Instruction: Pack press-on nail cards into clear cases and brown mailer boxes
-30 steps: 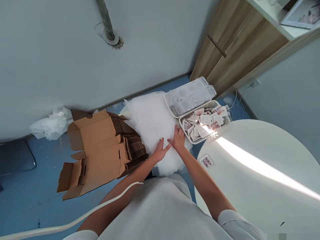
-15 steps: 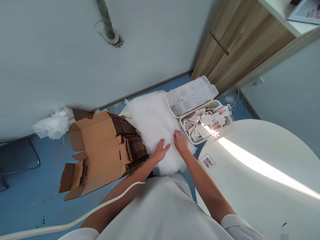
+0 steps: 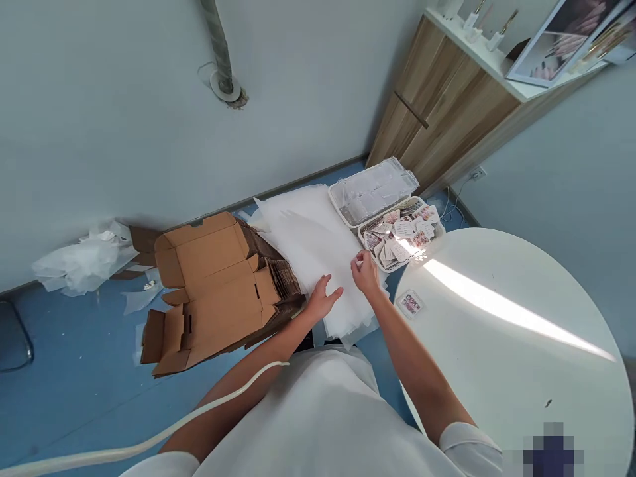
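Observation:
A stack of thin white translucent sheets (image 3: 318, 232) lies in front of me, its edges uneven. My left hand (image 3: 322, 299) is over the stack's left part, thumb and fingers apart, holding nothing. Over the stack's right side is my right hand (image 3: 365, 271), its fingers curled together; what they grip, if anything, is hidden. Just beyond it sits a white basket (image 3: 392, 268) full of small printed cards (image 3: 403, 229). Flattened brown cardboard boxes (image 3: 223, 298) are piled left of the sheets.
A round white table (image 3: 497, 291) stands at right, with a small clear case (image 3: 410, 303) near its edge. A lidded-looking clear tray (image 3: 372, 192) lies behind the basket. Crumpled white wrapping (image 3: 84, 258) is on the floor by the wall. A wooden cabinet (image 3: 447, 99) stands behind.
The view has shifted, showing more of the cabinet top and its framed pictures. My right hand has moved slightly away from my left, and the top sheet shows a ripple at its far end.

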`<control>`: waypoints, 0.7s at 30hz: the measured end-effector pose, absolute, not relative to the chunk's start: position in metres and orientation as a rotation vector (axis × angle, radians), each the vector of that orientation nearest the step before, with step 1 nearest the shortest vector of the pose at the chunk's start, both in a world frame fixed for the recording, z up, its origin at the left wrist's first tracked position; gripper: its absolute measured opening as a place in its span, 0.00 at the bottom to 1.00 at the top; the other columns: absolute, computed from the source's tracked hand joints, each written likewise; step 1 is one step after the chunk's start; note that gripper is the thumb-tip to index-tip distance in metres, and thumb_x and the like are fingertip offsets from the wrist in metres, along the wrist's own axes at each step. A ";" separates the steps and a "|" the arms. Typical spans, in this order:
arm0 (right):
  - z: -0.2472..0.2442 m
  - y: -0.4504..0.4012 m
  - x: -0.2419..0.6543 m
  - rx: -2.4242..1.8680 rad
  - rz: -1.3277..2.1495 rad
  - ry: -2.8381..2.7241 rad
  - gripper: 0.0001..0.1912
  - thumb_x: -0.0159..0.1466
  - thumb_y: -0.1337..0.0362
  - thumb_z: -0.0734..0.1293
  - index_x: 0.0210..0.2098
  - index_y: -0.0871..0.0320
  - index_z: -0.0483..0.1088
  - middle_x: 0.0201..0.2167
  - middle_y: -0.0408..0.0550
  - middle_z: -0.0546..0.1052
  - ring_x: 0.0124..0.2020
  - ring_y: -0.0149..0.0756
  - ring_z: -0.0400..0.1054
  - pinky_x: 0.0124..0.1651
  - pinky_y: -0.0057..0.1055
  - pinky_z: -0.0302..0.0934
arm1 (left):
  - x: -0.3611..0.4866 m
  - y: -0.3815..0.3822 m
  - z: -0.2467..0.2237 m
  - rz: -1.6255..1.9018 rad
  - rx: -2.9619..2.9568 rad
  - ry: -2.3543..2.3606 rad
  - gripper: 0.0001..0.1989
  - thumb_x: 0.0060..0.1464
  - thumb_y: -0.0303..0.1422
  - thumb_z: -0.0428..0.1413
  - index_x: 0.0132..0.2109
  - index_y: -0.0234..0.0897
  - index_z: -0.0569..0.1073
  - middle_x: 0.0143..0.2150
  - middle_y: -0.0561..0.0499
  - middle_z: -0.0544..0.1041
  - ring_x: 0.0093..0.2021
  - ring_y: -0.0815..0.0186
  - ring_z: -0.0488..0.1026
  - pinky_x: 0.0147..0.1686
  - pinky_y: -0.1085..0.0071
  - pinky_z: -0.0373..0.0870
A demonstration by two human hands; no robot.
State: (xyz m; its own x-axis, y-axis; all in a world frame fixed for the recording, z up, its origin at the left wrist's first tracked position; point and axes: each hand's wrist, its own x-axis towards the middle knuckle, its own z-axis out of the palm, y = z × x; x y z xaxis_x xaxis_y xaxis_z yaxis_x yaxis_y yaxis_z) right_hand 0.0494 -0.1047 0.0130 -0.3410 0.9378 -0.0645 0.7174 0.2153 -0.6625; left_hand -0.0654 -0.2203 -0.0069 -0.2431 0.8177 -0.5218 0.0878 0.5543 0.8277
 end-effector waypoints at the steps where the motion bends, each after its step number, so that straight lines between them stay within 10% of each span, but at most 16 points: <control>1: 0.017 -0.106 0.051 -1.536 0.928 -2.116 0.11 0.57 0.66 0.54 0.40 0.57 0.58 0.32 0.45 0.69 0.24 0.31 0.62 0.31 0.30 0.55 | -0.066 -0.225 -0.007 0.834 0.798 1.692 0.32 0.49 0.46 0.51 0.58 0.37 0.55 0.63 0.43 0.50 0.63 0.58 0.47 0.57 0.62 0.51; 10: 0.065 -0.142 0.080 -1.392 0.744 -2.425 0.17 0.55 0.75 0.53 0.36 0.56 0.68 0.38 0.46 0.72 0.39 0.35 0.66 0.41 0.32 0.59 | -0.060 -0.252 -0.008 0.768 0.887 1.675 0.30 0.49 0.40 0.53 0.57 0.35 0.56 0.62 0.41 0.52 0.62 0.56 0.49 0.55 0.62 0.54; 21: 0.088 -0.225 0.174 -1.640 0.517 -2.216 0.25 0.58 0.74 0.52 0.52 0.51 0.62 0.52 0.44 0.67 0.49 0.35 0.64 0.48 0.36 0.62 | -0.002 -0.263 0.000 0.621 0.682 1.509 0.49 0.46 0.44 0.56 0.63 0.40 0.30 0.65 0.39 0.41 0.60 0.59 0.53 0.51 0.68 0.60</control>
State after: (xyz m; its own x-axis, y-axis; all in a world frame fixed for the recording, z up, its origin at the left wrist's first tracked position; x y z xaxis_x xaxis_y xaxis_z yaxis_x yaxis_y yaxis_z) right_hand 0.1742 -0.2250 0.0881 -0.2792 0.9589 0.0511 0.8371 0.2691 -0.4762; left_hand -0.0017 -0.2627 -0.0004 -0.0189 0.7379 -0.6746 0.0491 0.6746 0.7365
